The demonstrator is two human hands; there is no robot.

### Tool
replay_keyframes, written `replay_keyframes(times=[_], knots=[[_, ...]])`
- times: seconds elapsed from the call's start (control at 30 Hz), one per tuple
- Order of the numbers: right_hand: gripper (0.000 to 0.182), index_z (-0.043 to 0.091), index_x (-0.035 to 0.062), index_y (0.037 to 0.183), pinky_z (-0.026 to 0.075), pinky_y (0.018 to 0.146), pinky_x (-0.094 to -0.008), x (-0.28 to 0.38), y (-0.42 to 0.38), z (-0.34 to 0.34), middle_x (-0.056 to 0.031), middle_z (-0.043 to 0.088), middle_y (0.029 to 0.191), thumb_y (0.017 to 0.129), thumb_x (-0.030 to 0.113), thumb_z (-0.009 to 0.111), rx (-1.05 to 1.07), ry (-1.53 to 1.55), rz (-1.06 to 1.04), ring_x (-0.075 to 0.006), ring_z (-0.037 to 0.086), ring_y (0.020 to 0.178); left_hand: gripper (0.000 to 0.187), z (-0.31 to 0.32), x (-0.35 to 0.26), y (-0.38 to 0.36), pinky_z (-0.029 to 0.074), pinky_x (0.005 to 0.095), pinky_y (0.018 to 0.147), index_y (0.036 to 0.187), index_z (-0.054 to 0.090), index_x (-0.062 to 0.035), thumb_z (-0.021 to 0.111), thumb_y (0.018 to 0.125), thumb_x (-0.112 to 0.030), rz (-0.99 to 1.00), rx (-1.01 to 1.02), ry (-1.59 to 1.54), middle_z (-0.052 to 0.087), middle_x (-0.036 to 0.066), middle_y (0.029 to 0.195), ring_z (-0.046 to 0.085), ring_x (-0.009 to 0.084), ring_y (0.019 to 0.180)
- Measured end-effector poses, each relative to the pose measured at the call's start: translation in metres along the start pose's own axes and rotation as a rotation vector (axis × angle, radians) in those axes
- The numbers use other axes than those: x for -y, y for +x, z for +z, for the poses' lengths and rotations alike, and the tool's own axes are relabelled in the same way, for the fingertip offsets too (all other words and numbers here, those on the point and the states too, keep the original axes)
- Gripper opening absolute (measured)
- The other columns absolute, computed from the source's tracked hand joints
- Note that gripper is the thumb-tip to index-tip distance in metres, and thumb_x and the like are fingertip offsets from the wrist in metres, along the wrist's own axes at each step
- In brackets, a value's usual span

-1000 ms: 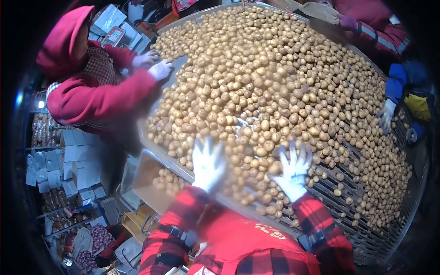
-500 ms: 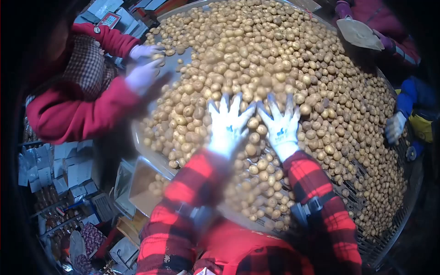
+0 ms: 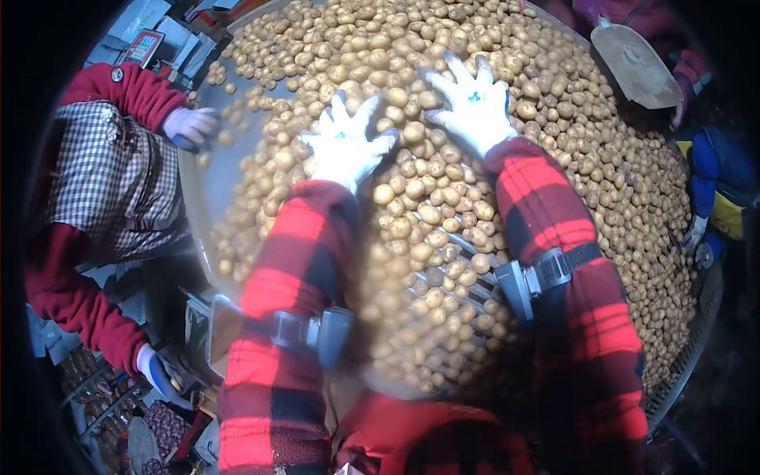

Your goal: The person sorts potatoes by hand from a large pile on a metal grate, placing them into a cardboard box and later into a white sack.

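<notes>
A broad heap of small potatoes (image 3: 546, 150) covers the large round metal table in front of me. My left hand (image 3: 347, 144), in a white glove with dark fingertips, lies on the potatoes with its fingers spread. To its right, and a little farther out, my right hand (image 3: 473, 103) in a matching glove also rests on the heap, fingers wide apart. Neither hand grips a potato. Between my forearms the layer of potatoes thins, and a slatted grate (image 3: 467, 245) shows through.
At left stands a co-worker in a checked apron (image 3: 119, 174), one gloved hand (image 3: 190, 127) at the table's rim. Top right, another person has a scoop (image 3: 637, 63). A blue sleeve (image 3: 703, 170) reaches in at right. A box (image 3: 224, 328) stands beside the table at lower left.
Both my hands have moved farther out over the heap and apart from each other. The left co-worker's hands have separated, one dropping to the lower left. More grate shows between my arms.
</notes>
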State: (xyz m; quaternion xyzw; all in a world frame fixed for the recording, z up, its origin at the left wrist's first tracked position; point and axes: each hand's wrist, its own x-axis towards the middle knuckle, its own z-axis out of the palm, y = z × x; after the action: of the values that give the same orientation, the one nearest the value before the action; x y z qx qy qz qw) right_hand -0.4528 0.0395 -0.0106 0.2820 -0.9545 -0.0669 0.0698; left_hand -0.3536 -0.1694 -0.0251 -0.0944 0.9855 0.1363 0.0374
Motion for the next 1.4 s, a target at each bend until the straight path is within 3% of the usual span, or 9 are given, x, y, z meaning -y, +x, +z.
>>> replay_keyframes(times=[0.27, 0.47, 0.63, 0.73, 0.8, 0.97, 1.13, 1.23, 1.4], knots=[[0.066, 0.053, 0.011, 0.14, 0.037, 0.111, -0.0477, -0.098, -0.141, -0.024, -0.0204, 0.043, 0.15, 0.081, 0.024, 0.077, -0.436, 0.418, 0.171, -0.0383, 0.043, 0.135, 0.074, 0.004, 0.011, 0.002, 0.019, 0.0764, 0.107, 0.151, 0.037, -0.0387, 0.063, 0.086, -0.062, 0.086, -0.103, 0.043, 0.024, 0.022, 0.16, 0.031, 0.0454, 0.142], [0.061, 0.048, 0.0187, 0.145, 0.035, 0.111, -0.0589, -0.122, -0.345, 0.012, -0.0118, 0.041, 0.153, 0.087, 0.026, 0.065, -0.145, -0.191, 0.539, -0.0489, 0.031, 0.139, 0.075, -0.005, 0.004, -0.003, 0.014, 0.0735, 0.111, 0.152, 0.036, -0.0373, 0.063, 0.086, -0.062, 0.059, -0.077, 0.027, 0.02, 0.021, 0.162, 0.028, 0.0443, 0.145], [0.056, 0.062, 0.0183, 0.131, 0.045, 0.092, -0.0496, -0.034, -0.27, 0.003, -0.0107, 0.056, 0.136, 0.079, 0.038, 0.071, -0.357, 0.479, 0.448, -0.0339, 0.058, 0.108, 0.077, -0.007, 0.0, -0.02, 0.011, 0.0746, 0.111, 0.151, 0.039, -0.0358, 0.065, 0.083, -0.061, 0.075, -0.067, -0.051, 0.017, 0.02, 0.163, 0.026, 0.0438, 0.146], [0.069, 0.058, 0.0205, 0.135, 0.044, 0.092, -0.0512, 0.04, -0.221, -0.025, -0.0132, 0.051, 0.139, 0.075, 0.047, 0.076, -0.268, 0.391, 0.563, -0.038, 0.05, 0.112, 0.053, -0.025, -0.012, -0.076, 0.024, 0.0516, 0.118, 0.143, 0.053, -0.0243, 0.064, 0.093, -0.038, 0.405, -0.213, -0.193, 0.024, 0.019, 0.161, 0.028, 0.0369, 0.147], [0.071, 0.054, 0.021, 0.14, 0.04, 0.1, -0.0528, 0.071, -0.202, -0.026, -0.0127, 0.046, 0.145, 0.078, 0.049, 0.073, -0.36, 0.405, 0.564, -0.0412, 0.04, 0.124, 0.045, -0.016, -0.011, -0.083, 0.028, 0.0404, 0.118, 0.141, 0.055, -0.0152, 0.06, 0.097, -0.024, 0.16, -0.127, -0.753, 0.03, 0.016, 0.159, 0.031, 0.0318, 0.146], [0.069, 0.054, 0.0191, 0.138, 0.039, 0.102, -0.0551, 0.138, -0.178, -0.057, -0.0101, 0.042, 0.149, 0.073, 0.035, 0.07, -0.04, 0.753, 0.158, -0.0364, 0.041, 0.13, 0.041, -0.022, -0.029, -0.122, 0.031, 0.037, 0.116, 0.141, 0.049, -0.0003, 0.05, 0.104, -0.018, 0.23, -0.257, -0.749, 0.05, 0.012, 0.146, 0.044, 0.0228, 0.137], [0.062, 0.06, 0.0155, 0.13, 0.041, 0.102, -0.0497, 0.098, -0.253, -0.069, -0.0102, 0.052, 0.14, 0.075, 0.039, 0.076, -0.329, 0.742, 0.09, -0.0324, 0.051, 0.123, 0.032, -0.028, -0.018, -0.186, 0.033, 0.0406, 0.115, 0.13, 0.06, -0.0025, 0.051, 0.099, -0.006, 0.301, -0.229, -0.464, 0.052, 0.016, 0.142, 0.045, 0.0308, 0.136], [0.046, 0.067, 0.0146, 0.106, 0.046, 0.088, -0.0448, 0.015, -0.343, -0.054, -0.0066, 0.062, 0.105, 0.062, 0.018, 0.076, -0.399, 0.457, 0.521, -0.0289, 0.059, 0.099, 0.036, -0.03, -0.033, -0.25, 0.033, 0.0487, 0.113, 0.129, 0.06, -0.0079, 0.055, 0.094, -0.003, 0.583, -0.442, -0.232, 0.049, 0.018, 0.143, 0.044, 0.0381, 0.134], [0.056, 0.052, 0.0041, 0.134, 0.035, 0.107, -0.0567, 0.039, -0.436, -0.007, -0.023, 0.05, 0.13, 0.083, 0.022, 0.067, -0.093, -0.105, 0.743, -0.0401, 0.049, 0.119, 0.049, 0.008, -0.008, -0.326, 0.03, 0.0618, 0.111, 0.125, 0.06, -0.0103, 0.068, 0.077, -0.011, 0.436, -0.134, -0.057, 0.051, 0.019, 0.14, 0.049, 0.0414, 0.128]])
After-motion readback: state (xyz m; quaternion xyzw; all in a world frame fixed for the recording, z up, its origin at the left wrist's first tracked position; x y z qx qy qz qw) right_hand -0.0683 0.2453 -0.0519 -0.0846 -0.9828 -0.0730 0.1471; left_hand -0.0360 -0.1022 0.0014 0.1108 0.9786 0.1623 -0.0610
